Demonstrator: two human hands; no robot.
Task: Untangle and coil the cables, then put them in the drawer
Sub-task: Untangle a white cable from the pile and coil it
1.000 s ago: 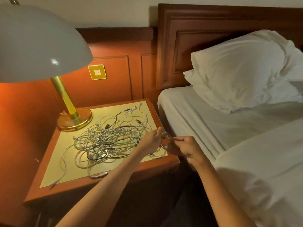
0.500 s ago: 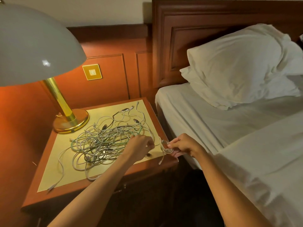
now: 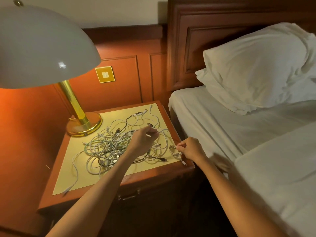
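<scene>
Worktop mid-frame holds tangle, left hand pinching strand over its right side, right hand pinching coil just right of it, drawer below.

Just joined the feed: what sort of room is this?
Likely a hotel bedroom: a bed with white pillow against a wooden headboard, and a nightstand with a brass lamp beside it.
</scene>
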